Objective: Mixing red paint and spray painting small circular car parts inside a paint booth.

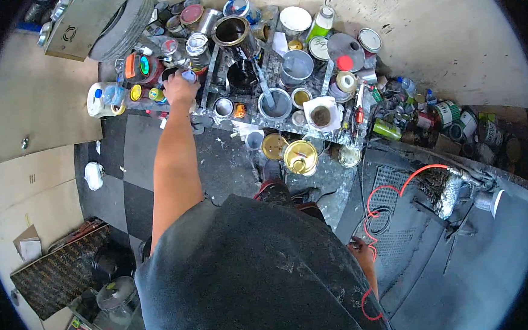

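Observation:
My left arm stretches forward to the crowded workbench. There my left hand is closed, fingers curled down among cans and jars; whatever it grips is hidden beneath. A small can with a purple-blue top sits right against its fingers, and a yellow-topped bottle stands just to its left. Low at my right side hangs my right hand, with curled fingers; I cannot make out what is in them. A red coiled air hose runs close beside that hand.
Ahead on the bench stand a tall dark paint can, a grey paint pot with a stir stick and a clear mixing cup. Gold lids lie lower, near my feet. Bottles and cans pile up at the right.

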### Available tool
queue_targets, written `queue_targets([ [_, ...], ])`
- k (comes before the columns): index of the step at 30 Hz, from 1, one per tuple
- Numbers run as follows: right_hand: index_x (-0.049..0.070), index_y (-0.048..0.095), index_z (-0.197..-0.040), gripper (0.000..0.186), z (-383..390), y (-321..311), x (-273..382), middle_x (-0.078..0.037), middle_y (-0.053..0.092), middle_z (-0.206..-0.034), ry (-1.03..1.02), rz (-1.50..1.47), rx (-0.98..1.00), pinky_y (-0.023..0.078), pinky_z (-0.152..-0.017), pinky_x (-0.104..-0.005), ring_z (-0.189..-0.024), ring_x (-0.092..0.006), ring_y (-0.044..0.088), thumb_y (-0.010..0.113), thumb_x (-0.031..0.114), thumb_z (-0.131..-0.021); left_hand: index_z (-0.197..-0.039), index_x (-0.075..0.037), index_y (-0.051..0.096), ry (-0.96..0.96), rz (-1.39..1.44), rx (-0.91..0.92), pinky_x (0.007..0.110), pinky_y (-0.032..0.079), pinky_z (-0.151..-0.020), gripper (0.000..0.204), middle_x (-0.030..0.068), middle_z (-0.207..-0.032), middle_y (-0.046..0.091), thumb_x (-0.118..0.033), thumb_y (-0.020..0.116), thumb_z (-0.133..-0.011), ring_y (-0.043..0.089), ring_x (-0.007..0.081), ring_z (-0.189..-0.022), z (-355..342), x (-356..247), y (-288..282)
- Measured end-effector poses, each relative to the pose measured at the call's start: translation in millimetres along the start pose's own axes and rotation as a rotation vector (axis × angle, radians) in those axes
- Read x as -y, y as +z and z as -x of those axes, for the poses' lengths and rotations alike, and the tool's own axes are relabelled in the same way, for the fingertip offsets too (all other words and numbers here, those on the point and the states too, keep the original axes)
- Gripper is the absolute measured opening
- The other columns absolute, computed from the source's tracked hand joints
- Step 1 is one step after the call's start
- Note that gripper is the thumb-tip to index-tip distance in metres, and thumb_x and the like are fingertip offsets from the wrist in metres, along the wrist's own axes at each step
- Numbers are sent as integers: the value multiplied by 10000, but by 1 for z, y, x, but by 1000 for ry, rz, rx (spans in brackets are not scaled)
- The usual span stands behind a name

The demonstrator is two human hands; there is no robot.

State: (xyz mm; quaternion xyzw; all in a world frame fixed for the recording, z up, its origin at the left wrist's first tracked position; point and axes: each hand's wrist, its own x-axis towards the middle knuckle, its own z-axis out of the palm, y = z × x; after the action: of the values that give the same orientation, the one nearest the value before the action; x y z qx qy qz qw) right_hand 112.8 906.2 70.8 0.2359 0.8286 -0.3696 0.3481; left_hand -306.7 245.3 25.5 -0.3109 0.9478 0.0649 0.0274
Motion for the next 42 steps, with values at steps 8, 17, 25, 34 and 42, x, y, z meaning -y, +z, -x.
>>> queue_targets([
  [8, 5, 589, -1230, 485, 12, 7, -11, -121, 698, -942, 152, -116, -42, 518, -773, -317, -849, -194, 664, 742, 220, -823, -1284, -144, 548, 25, 48, -101, 496, 415, -993, 589, 116, -1320, 535, -266, 725, -736, 463, 347, -1238, 30, -9, 24],
  [17, 5, 603, -1213, 456, 4, 21, -11, -123, 705, -954, 16, -290, 17, 518, -788, -315, -876, -204, 675, 733, 202, -823, -938, -6, 659, 436, 1021, 274, 351, 519, -661, 214, 134, -772, 647, -102, 707, -752, 645, 224, -698, 266, -119, 77],
  [25, -5, 593, -1223, 471, 22, 25, 8, -114, 703, -932, 57, -163, -70, 514, -794, -317, -886, -178, 663, 731, 203, -824, -1366, -1, 406, 7, 874, 107, 454, 461, -948, 825, 258, -1288, 499, -189, 815, -675, 565, 396, -1097, 278, -202, 146],
  [34, -1, 596, -1224, 452, 34, 40, -15, -107, 711, -939, 47, -206, -99, 524, -786, -291, -858, -171, 677, 727, 190, -836, -1305, -64, 479, 40, 784, 169, 488, 446, -950, 709, 238, -1242, 531, -223, 799, -692, 524, 424, -1133, 283, -181, 143],
  [42, 17, 586, -1249, 497, -3, 34, 78, -167, 680, -1046, -94, -121, -237, 528, -844, -374, -971, -286, 665, 741, 168, -801, -1120, -102, 605, 976, 804, 655, 437, 483, -854, 584, 129, -1031, 639, -230, 844, -603, 593, 332, -1004, 371, -156, 48],
])
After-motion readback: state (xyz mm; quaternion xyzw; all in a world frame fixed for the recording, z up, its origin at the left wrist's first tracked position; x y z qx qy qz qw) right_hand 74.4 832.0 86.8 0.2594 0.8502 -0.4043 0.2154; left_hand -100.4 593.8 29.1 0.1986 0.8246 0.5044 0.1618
